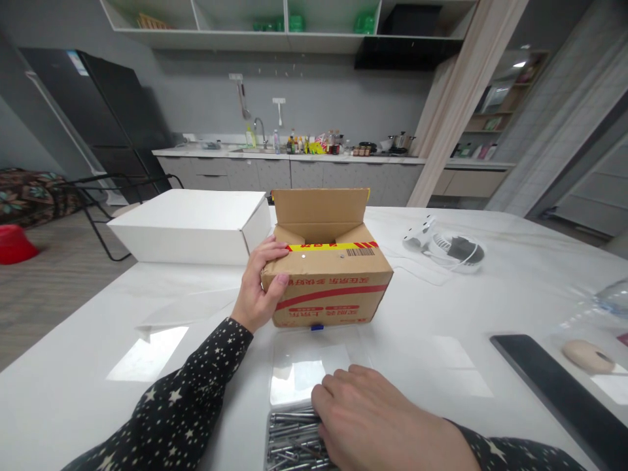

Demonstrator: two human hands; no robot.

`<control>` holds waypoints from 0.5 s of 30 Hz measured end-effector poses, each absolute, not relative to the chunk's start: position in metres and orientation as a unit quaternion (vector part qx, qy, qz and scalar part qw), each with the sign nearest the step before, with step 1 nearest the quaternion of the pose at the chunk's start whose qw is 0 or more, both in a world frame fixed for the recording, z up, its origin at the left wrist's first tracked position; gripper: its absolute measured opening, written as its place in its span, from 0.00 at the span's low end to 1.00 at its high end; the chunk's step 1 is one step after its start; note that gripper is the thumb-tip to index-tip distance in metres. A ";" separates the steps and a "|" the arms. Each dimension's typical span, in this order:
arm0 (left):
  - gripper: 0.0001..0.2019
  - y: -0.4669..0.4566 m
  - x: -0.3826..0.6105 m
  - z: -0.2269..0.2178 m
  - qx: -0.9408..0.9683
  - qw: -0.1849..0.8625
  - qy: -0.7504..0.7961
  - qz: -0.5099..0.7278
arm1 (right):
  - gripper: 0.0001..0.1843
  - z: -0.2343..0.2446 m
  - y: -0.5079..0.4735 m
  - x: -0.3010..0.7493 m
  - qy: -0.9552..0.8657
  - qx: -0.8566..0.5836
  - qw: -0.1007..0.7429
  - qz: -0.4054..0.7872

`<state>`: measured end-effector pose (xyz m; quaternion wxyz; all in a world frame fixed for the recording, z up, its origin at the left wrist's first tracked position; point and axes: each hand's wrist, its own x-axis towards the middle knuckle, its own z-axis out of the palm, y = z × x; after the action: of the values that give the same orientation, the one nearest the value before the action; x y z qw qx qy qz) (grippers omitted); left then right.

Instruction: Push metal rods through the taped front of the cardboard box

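Observation:
A brown cardboard box (333, 288) with red print and yellow-and-red tape stands on the table, its back flap raised. My left hand (260, 281) grips its left side, thumb on the front and fingers over the top. In front lies a clear plastic case (269, 437), its transparent lid (304, 373) folded back toward the carton. Many thin silvery metal rods (294, 441), like long nails or screws, fill the case. My right hand (360, 415) is over the case's right part, fingers curled down and closed; what they hold, if anything, is hidden.
A long white box (191, 226) stands left of the carton. Toward the back right lies a white fan-like device (449, 248) with a cable. A black flat slab (559, 386), a beige rounded object (587, 356) and a clear plastic item (613, 297) lie at the right.

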<state>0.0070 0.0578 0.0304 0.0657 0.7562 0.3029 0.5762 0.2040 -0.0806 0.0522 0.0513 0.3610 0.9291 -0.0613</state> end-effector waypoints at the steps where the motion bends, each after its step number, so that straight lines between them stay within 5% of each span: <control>1: 0.15 0.057 0.007 0.031 0.755 0.066 0.302 0.578 | 0.04 0.054 -0.080 0.204 0.928 0.360 0.061 -0.067; 15: 0.15 0.058 0.006 0.030 0.753 0.066 0.314 0.574 | 0.07 0.056 -0.079 0.202 0.892 0.425 0.104 -0.111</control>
<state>0.0065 0.0583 0.0304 0.0663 0.7530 0.3142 0.5744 0.2024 -0.0793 0.0563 0.1045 0.4248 0.8924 -0.1109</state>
